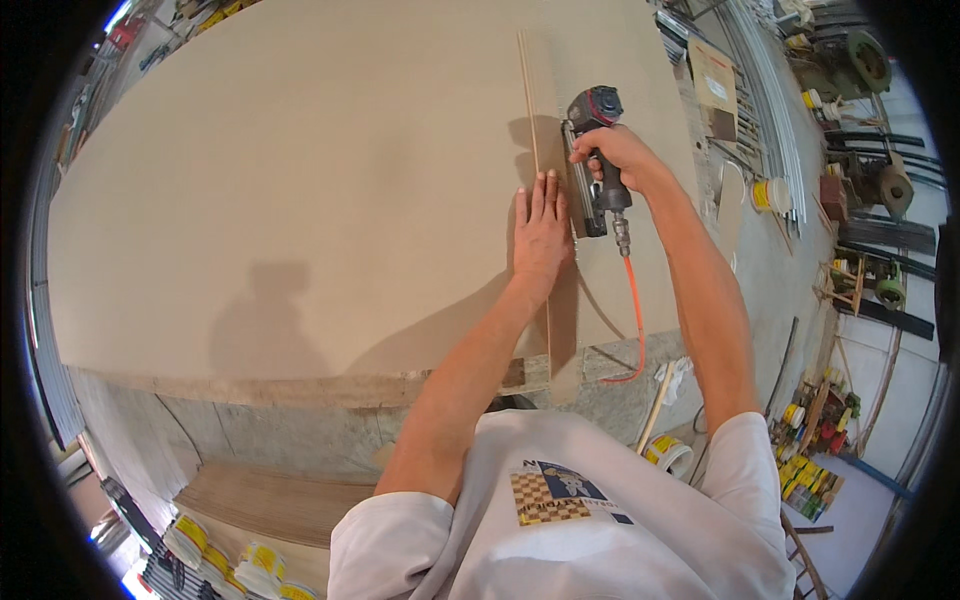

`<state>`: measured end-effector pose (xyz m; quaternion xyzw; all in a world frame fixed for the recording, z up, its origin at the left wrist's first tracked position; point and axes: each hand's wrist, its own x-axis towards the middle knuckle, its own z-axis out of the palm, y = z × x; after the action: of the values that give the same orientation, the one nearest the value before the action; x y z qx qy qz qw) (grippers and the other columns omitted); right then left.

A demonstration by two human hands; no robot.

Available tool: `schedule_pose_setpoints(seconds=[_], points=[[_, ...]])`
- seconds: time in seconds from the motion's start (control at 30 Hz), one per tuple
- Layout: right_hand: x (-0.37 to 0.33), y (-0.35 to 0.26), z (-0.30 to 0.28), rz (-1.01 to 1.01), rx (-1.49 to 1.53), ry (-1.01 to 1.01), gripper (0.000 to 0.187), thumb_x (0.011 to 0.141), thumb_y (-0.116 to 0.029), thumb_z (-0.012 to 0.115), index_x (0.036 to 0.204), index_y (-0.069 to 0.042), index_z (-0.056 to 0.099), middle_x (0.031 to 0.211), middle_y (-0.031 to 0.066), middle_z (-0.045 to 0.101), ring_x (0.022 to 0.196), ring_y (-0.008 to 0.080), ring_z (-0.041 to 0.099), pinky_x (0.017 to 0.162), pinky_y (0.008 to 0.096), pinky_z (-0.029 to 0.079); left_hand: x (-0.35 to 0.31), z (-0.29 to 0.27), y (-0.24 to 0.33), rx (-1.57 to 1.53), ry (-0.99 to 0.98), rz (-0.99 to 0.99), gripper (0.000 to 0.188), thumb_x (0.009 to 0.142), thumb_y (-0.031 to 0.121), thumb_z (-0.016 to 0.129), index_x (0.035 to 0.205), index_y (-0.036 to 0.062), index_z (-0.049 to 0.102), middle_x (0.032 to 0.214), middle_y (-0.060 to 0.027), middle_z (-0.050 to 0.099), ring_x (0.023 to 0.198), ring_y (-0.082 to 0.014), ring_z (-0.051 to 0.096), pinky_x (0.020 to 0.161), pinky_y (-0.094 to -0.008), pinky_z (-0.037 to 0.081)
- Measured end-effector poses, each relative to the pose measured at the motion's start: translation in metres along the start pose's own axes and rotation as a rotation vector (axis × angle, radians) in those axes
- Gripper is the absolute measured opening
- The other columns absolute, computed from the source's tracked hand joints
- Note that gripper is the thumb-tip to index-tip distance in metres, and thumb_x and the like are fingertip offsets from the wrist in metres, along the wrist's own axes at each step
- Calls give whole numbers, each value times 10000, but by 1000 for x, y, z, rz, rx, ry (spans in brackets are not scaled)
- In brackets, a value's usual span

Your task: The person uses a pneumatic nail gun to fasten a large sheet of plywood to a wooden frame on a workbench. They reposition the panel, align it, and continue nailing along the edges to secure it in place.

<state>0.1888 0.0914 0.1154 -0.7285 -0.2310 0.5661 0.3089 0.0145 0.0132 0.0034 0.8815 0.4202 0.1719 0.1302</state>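
My right hand [628, 158] is wrapped round the handle of a black pneumatic nail gun [597, 104]. The forefinger is near its trigger, and its long magazine slants toward my left hand. From the fitting at the handle's base trails an orange air hose [639, 315]. My left hand [542, 238] lies with fingers stretched out on a long narrow wooden strip [529, 95], just left of the nail gun. The strip runs away from me across a large beige board [300, 160], and its near end reaches past the front edge. Shadow hides the nail gun's tip.
Stacked planks [270, 500] lie below the board at the near left, beside several white-and-yellow buckets [262, 565]. On the right stand another bucket [770, 195], long metal profiles [775, 110] and green machine parts [888, 292]. A bucket [668, 455] sits close by my right side.
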Motion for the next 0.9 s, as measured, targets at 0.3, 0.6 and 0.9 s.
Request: schedule_pose_setpoints(seconds=[0.3,0.6,0.9], points=[[-97,2,-95,-141,121,105,252,867,-160,681,1092,-47,665,981,68,738,581,61,488,541,241,440,-1,-1,4,-48,10,8,498,1014,126,443,1488,-25,418,1630,-174,325,1520,-346,270,1250,-506,194],[-257,215,-221,-52,212,486,281,861,-152,705,1114,-34,671,1019,130,746,578,111,578,475,268,442,-7,-7,14,44,18,-89,533,1037,206,487,1528,19,392,1627,-227,300,1525,-368,249,1245,-546,154],[-340,450,-282,121,498,686,233,816,-74,716,1039,-54,649,876,36,666,550,140,545,482,305,437,-17,35,98,-77,88,-166,757,947,228,674,1564,-10,307,1606,-335,244,1514,-471,206,1241,-561,149]])
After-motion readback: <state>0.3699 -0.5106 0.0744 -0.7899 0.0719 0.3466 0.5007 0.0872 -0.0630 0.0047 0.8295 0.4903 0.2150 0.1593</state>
